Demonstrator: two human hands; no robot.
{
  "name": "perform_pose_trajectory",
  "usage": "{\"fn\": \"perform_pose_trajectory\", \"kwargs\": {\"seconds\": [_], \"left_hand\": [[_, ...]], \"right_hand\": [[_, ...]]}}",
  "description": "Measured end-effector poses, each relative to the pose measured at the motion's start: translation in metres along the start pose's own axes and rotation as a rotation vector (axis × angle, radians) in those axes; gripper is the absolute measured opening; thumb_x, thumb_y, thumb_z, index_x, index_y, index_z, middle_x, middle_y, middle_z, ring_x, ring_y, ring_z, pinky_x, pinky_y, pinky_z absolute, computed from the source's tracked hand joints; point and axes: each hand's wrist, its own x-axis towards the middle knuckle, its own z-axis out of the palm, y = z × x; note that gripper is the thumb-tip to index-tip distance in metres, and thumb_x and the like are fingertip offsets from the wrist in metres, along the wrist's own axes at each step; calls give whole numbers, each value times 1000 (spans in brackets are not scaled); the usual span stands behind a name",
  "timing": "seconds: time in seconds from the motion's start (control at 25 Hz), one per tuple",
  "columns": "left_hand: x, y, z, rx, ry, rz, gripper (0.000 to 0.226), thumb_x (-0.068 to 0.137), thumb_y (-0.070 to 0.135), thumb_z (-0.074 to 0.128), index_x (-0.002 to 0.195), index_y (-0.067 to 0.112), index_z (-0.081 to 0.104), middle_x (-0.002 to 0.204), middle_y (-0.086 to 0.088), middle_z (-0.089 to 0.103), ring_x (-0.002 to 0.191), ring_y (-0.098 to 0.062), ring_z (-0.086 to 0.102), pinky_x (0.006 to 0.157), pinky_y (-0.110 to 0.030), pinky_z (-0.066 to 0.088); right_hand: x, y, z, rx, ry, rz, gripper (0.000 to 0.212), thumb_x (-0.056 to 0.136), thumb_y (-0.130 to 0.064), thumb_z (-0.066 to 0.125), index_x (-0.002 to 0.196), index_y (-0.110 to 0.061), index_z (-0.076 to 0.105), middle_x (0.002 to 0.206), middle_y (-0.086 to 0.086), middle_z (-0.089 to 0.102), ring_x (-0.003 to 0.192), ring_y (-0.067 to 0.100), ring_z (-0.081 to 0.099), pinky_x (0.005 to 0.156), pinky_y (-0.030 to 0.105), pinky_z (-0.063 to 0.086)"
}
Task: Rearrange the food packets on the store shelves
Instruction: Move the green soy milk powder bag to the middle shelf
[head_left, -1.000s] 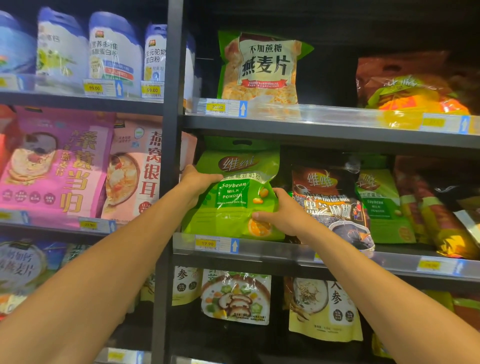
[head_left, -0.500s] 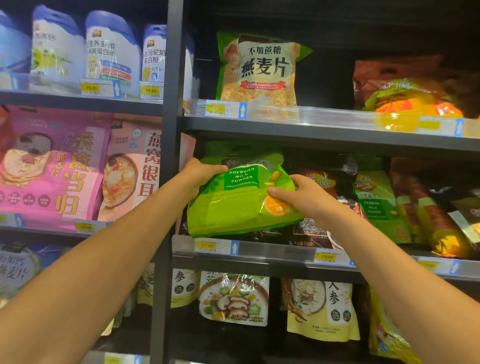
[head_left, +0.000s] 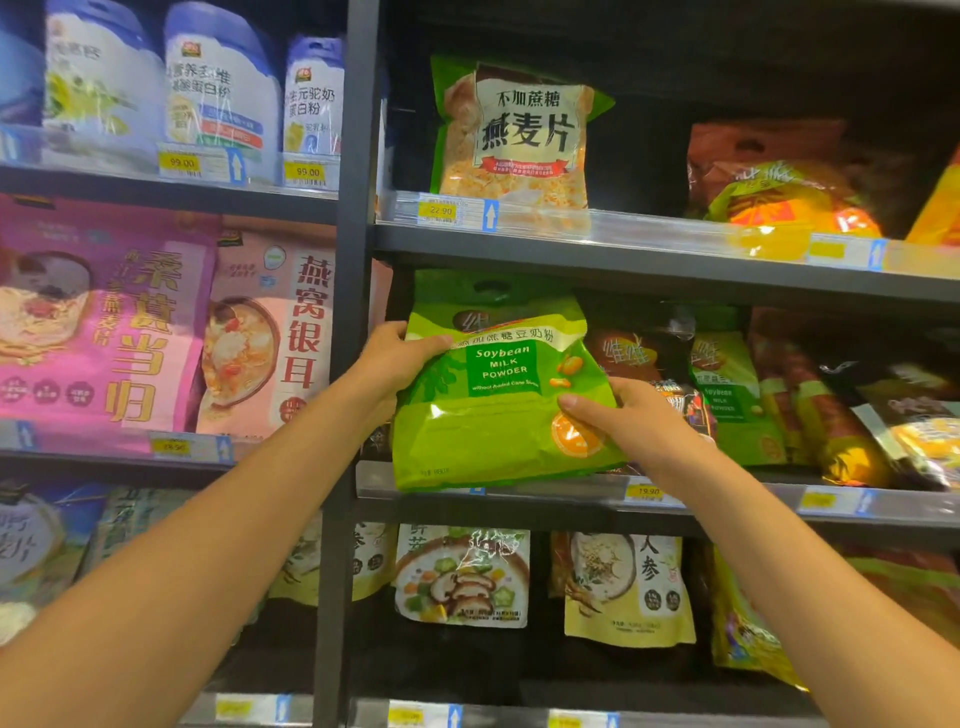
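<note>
A green Soybean Milk Powder packet (head_left: 493, 410) is held at the front of the middle shelf (head_left: 727, 506), its bottom hanging over the shelf lip. My left hand (head_left: 392, 358) grips its upper left edge. My right hand (head_left: 631, 415) grips its lower right side, thumb across the orange mark. Behind it stands another green packet (head_left: 467, 288) of the same kind. To the right lean a dark brown packet (head_left: 639, 358) and a further green soybean packet (head_left: 727, 384).
A black upright post (head_left: 353, 260) divides the shelving. An oat flake packet (head_left: 514, 135) stands on the shelf above, pink packets (head_left: 104, 322) sit left of the post, and soup mix packets (head_left: 462, 577) hang on the shelf below. Red and yellow packets (head_left: 831, 405) crowd the right.
The green packet has been pulled out from its upright place and tipped forward, and now sits lower over the shelf lip. Both hands kept their hold on it.
</note>
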Motion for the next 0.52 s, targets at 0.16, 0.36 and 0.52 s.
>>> {"fn": "perform_pose_trajectory", "kwargs": {"seconds": [0.16, 0.36, 0.52], "left_hand": [[-11, -3, -4, -196, -13, -124, 29, 98, 19, 70, 120, 1, 66, 100, -18, 76, 84, -29, 75, 80, -47, 62], [-35, -1, 2, -288, -135, -187, 31, 100, 21, 66, 127, 7, 63, 105, -17, 79, 88, -30, 78, 76, -48, 63], [-56, 3, 10, -304, -134, -158, 30, 104, 20, 59, 132, 10, 60, 111, -19, 77, 88, -31, 77, 70, -48, 65]], "right_hand": [[-21, 11, -2, 94, 45, -3, 25, 96, -25, 70, 118, -13, 71, 108, 5, 80, 96, 21, 78, 82, 35, 63], [-47, 18, -2, 105, 115, -56, 22, 96, -26, 71, 117, -20, 70, 104, -4, 81, 94, 14, 78, 74, 25, 62], [-68, 21, -5, 144, 114, -64, 20, 96, -21, 72, 116, -16, 70, 104, -1, 81, 91, 13, 78, 69, 22, 61]]}}
